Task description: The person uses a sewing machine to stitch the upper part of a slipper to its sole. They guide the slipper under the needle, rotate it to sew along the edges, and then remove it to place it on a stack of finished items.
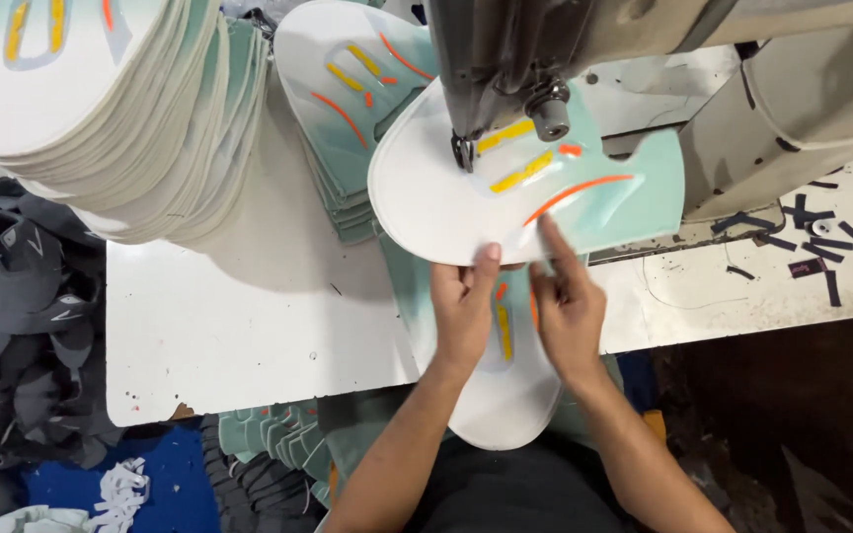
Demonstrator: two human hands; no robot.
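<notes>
The white tabletop (249,326) carries the sewing machine (584,39), whose head stands over the work at the upper middle. At the upper left rests a tall stack of cut panels (101,109), white with mint edges; a shorter stack (348,109) lies just beside the machine. The shoe upper panel (505,197) lies under the machine's needle area, its near edge overhanging the tabletop front. It is a flat, rounded piece, white on the left and mint green on the right, bearing two yellow bars and curved orange stripes. The left hand (464,311) holds the panel's near edge, its grip clamped with the thumb on top. The right hand (570,316) presses its extended index finger on the panel near the orange stripe, other fingers curled. Small dark scraps (812,242) lie at the right.
</notes>
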